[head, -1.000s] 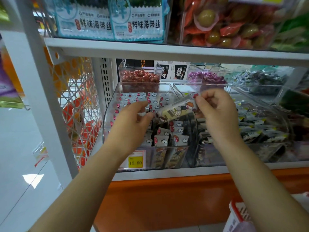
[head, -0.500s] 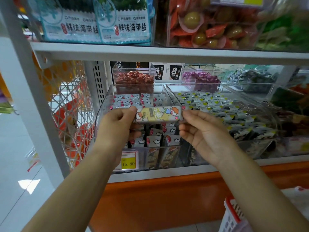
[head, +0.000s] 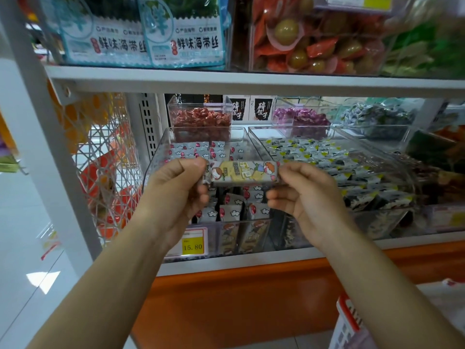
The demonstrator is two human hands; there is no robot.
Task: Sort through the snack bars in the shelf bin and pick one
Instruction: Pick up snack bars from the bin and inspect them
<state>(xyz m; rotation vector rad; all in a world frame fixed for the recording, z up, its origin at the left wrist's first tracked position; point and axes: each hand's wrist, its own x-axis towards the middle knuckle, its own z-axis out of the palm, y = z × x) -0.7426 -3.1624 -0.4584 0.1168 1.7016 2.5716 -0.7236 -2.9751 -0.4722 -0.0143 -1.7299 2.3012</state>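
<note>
A wrapped snack bar point(head: 242, 173) with a yellow cartoon print is held level in front of the shelf. My left hand point(head: 177, 187) pinches its left end and my right hand point(head: 305, 192) pinches its right end. Behind and below it stands a clear shelf bin point(head: 161, 157) holding several similar small bars with red and white cloud prints. More bars stand upright at the bin's front wall.
A second clear bin point(head: 377, 187) of dark and yellow packets sits to the right. Small tubs of red candy point(head: 201, 119) and purple candy point(head: 300, 117) stand behind. A yellow price tag point(head: 192, 244) marks the shelf edge. A red-rimmed basket point(head: 348, 321) is at lower right.
The bar came out of the bin, tilted in my right hand, and turned level as my left hand took its other end. Both hands now hold it steady.
</note>
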